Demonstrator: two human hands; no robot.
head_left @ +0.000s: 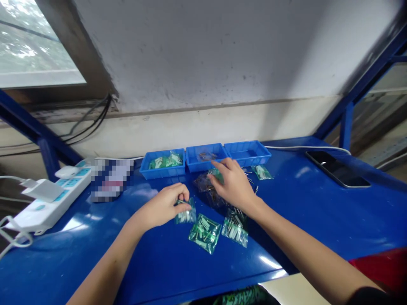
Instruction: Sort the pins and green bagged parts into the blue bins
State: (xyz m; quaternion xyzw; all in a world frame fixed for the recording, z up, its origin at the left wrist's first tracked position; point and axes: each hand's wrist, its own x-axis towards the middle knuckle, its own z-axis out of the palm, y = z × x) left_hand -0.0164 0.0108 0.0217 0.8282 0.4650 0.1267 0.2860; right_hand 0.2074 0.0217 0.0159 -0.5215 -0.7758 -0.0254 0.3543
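Observation:
My left hand (pixel 168 205) pinches the top of a small clear bag of pale and green pieces (pixel 186 215) on the blue table. My right hand (pixel 233 184), thumb and forefinger apart, hovers just in front of the middle blue bin (pixel 205 166), over a loose pile of bags with thin metal pins (pixel 214 198); part of the pile is hidden beneath it. Two more green-looking bags, a nearer one (pixel 205 233) and one to its right (pixel 235 231), lie between my forearms. Inside the middle bin is a clear bag of brownish pieces (pixel 206 156).
A left bin (pixel 162 171) holds several green bags; a right bin (pixel 246 154) adjoins the middle one. Another small bag (pixel 262 172) lies before it. A phone (pixel 337 169) rests far right. At left stands a white power strip (pixel 54 201) with plugs and cables.

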